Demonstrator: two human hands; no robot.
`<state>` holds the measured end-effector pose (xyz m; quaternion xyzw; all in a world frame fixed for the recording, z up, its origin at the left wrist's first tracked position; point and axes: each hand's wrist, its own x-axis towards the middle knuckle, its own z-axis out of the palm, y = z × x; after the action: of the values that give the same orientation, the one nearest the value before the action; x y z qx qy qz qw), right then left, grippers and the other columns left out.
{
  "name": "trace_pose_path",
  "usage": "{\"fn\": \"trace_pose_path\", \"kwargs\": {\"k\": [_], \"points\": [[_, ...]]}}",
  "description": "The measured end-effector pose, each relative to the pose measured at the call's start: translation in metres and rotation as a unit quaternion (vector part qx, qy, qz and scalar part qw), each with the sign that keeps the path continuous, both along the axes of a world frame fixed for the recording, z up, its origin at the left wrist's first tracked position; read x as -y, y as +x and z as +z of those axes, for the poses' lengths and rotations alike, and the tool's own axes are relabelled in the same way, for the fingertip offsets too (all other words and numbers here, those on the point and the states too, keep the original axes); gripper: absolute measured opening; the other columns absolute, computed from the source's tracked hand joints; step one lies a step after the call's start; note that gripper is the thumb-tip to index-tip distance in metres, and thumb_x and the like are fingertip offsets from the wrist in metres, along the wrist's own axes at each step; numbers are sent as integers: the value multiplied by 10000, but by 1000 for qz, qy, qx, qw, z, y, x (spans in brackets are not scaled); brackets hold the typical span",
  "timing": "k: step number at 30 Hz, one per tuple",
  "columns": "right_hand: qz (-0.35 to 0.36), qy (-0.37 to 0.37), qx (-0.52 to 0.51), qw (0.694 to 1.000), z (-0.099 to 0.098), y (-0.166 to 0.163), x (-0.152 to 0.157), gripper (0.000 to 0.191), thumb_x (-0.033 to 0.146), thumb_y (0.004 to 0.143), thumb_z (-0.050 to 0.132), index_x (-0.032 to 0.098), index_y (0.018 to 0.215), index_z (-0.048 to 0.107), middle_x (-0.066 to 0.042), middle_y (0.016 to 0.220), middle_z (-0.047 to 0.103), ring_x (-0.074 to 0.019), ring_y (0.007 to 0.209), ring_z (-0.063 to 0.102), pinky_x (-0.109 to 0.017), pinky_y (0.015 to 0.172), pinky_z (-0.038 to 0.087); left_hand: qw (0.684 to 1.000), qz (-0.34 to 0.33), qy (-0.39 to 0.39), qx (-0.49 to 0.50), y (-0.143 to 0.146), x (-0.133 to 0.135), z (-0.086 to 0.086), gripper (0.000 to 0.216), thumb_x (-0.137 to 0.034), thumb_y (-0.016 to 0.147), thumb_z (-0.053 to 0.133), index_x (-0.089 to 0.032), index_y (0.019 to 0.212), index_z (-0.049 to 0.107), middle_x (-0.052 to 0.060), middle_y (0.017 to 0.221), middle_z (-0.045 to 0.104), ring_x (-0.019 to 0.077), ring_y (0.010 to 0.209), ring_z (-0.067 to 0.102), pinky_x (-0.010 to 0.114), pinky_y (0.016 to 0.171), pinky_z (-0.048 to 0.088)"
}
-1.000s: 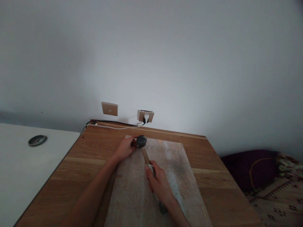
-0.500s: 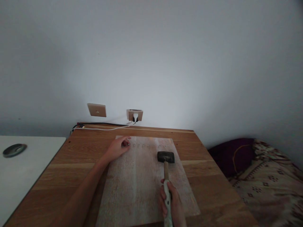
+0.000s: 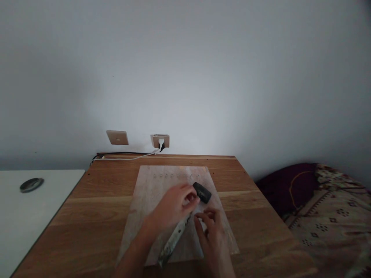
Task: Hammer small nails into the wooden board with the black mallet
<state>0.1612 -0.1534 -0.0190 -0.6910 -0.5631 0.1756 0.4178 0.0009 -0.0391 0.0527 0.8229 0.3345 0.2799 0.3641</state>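
A mallet with a black head (image 3: 202, 192) and a pale, worn handle (image 3: 174, 240) lies slantwise on a whitish board (image 3: 145, 193). My left hand (image 3: 174, 206) is above the mallet, partly covering its shaft, its thumb and fingertips pinched together. Motion blurs it, and whatever it may hold is too small to make out. Just right of the handle, my right hand (image 3: 211, 229) has thumb and forefinger brought together; I cannot identify anything between them. Along the board's far part runs a row of several small upright pieces (image 3: 166, 175), possibly nails.
The board rests on a wooden table (image 3: 92, 216). Behind it, cables (image 3: 130, 157) lead to a wall socket (image 3: 161, 141), beside a blank plate (image 3: 117, 137). A white surface (image 3: 43, 216) with a dark oval piece (image 3: 31, 185) adjoins left; patterned fabric (image 3: 327, 220) lies right.
The mallet has been let go by my right hand and now lies on the board, turned. My left hand has come from the board's far left edge toward my right hand.
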Motion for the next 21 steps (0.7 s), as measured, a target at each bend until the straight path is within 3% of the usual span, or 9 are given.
{"fn": "trace_pose_path", "kwargs": {"k": [2, 5, 7, 10, 14, 21], "points": [[44, 70, 34, 996, 5, 3, 7, 339, 441, 1031, 510, 217, 1044, 764, -151, 1121, 651, -241, 885, 685, -354, 766, 592, 998, -25, -45, 35, 14, 29, -2, 129, -280, 954, 584, -202, 903, 673, 53, 953, 680, 165, 833, 619, 276, 746, 468], [177, 110, 20, 978, 6, 4, 20, 266, 250, 1050, 471, 228, 1177, 704, -116, 1103, 664, -212, 971, 685, -299, 831, 591, 989, 0, -122, 88, 16, 59, -15, 149, -268, 944, 559, -181, 851, 636, 30, 868, 631, 149, 788, 583, 261, 720, 448], [223, 99, -6, 970, 3, 2, 29, 252, 207, 1059, 447, 235, 1155, 679, -73, 1002, 672, -175, 888, 685, -245, 789, 577, 973, 12, -189, 130, 8, 71, -26, 118, -258, 910, 569, -179, 832, 607, 9, 814, 605, 143, 768, 564, 253, 705, 439], [219, 85, -24, 972, -6, -6, 37, 218, 234, 1079, 436, 242, 1044, 651, -11, 825, 642, -136, 711, 650, -199, 674, 530, 947, 19, -263, 186, -9, 80, -36, 58, -239, 862, 583, -181, 859, 591, -2, 819, 605, 138, 771, 561, 241, 694, 439], [223, 108, -1, 969, -17, -16, 38, 270, 301, 1103, 385, 246, 977, 618, -4, 797, 628, -134, 666, 636, -205, 634, 492, 955, 31, -248, 157, -26, 87, -39, 50, -170, 826, 597, -175, 855, 638, 8, 827, 641, 142, 794, 585, 243, 736, 460], [244, 114, 56, 961, -20, -22, 35, 291, 270, 1100, 349, 244, 964, 605, -11, 789, 618, -148, 624, 639, -226, 568, 450, 982, 54, -132, 121, -38, 95, -37, 136, -72, 780, 596, -188, 807, 662, -3, 786, 654, 123, 732, 607, 210, 694, 464]]}}
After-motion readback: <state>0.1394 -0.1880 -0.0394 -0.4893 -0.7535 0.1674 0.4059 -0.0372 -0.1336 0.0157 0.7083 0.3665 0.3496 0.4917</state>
